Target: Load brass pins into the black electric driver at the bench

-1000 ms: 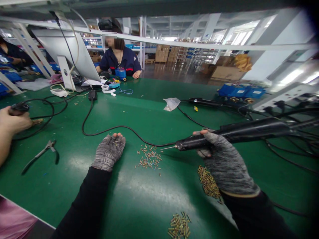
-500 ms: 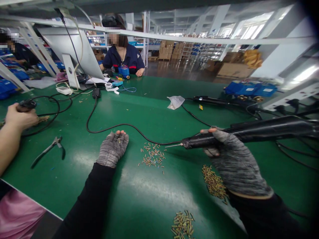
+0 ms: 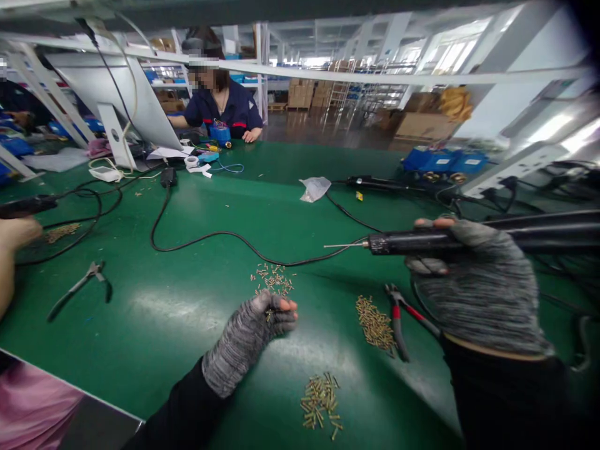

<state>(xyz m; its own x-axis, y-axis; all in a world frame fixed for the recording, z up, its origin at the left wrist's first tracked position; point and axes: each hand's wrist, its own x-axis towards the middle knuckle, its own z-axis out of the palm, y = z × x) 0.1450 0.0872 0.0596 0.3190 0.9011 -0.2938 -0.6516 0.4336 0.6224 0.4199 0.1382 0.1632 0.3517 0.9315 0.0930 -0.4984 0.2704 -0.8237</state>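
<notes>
In the head view, two hands in grey marled knit gloves with bare fingertips are seen over a glossy green table (image 3: 197,325). The right hand (image 3: 473,281) is clamped around a long black cylindrical screwdriver (image 3: 422,242), held level, its thin metal bit pointing away to the left of the hand. The left hand (image 3: 262,325) is curled, fingers drawn together over a few small brass screws (image 3: 269,312); whether these are pinched or merely cupped cannot be told.

Three heaps of short brass-coloured screws are counted on the table: one scattered heap (image 3: 273,279) just beyond the left hand, one dense elongated heap (image 3: 374,323) between the two hands, and one loose heap (image 3: 320,401) nearer the body, to the right of the left forearm. Red-handled pliers (image 3: 399,325) lie just beside the dense heap, below the right hand.

A black rubbery cable (image 3: 210,237) is looped across the table beyond the left hand. Dark metal pliers (image 3: 79,289) lie well to the left of it. A crumpled clear plastic bag (image 3: 314,187) rests far beyond both hands, near a second black screwdriver (image 3: 375,183).

At the left edge, another person's bare hand (image 3: 14,234) is seen by a dark tool. A person in dark blue clothing (image 3: 220,109) is seated at the far side, beside a silver monitor back (image 3: 117,100).
</notes>
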